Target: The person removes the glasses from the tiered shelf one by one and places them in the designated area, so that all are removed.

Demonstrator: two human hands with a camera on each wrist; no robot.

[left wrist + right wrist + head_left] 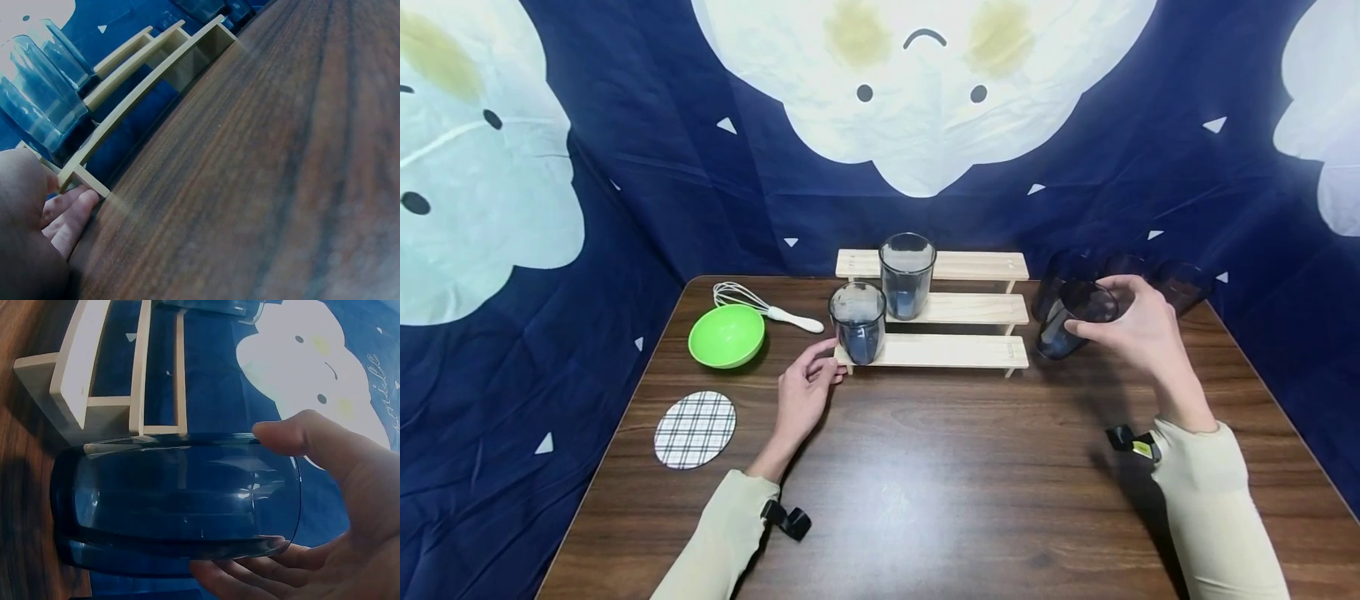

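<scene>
A three-step wooden rack stands at the table's back centre. One blue-tinted tumbler sits on the left end of its bottom step, and a taller-standing one on the middle step. My left hand pinches the bottom step's left corner between thumb and fingers; the left wrist view shows its fingers against the rack's foot. My right hand grips a third dark tumbler by its rim, tilted, just right of the rack. The right wrist view shows this tumbler on its side between thumb and fingers.
Further dark tumblers stand at the back right behind my right hand. A green bowl and a whisk lie left of the rack, and a plaid coaster nearer the front left. Blue cloth walls enclose the wooden table.
</scene>
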